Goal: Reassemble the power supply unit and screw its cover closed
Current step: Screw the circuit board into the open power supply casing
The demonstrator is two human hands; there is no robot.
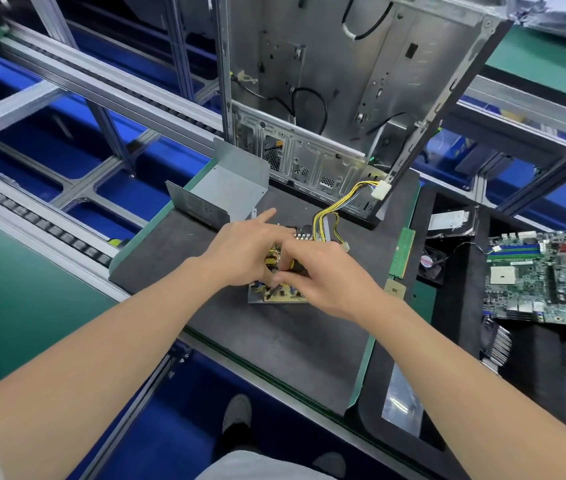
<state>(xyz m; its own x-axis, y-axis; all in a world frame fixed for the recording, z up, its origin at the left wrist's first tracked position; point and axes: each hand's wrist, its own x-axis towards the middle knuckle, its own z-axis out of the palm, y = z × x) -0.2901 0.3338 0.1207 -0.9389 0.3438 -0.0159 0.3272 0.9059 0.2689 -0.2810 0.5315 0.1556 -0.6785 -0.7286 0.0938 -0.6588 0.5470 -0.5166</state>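
Observation:
The open power supply unit [283, 296], a metal base with a yellowish circuit board, lies on the black mat [274, 348]. My left hand [240, 252] is over the board's left side, index finger straight and the other fingers bent down onto it. My right hand [323, 275] grips a black-and-yellow screwdriver handle [296, 265] over the board. The unit's grey metal cover [227, 188] stands apart, behind and to the left. Yellow and black cables [324, 216] run from the unit to a white connector [380, 189]. The screwdriver's tip is hidden by my hands.
An open computer case [326, 109] stands upright behind the unit. A memory stick [402, 252], a small fan [431, 262], a motherboard [544, 277] and a heat sink [498, 344] lie to the right. Conveyor rails run along the left.

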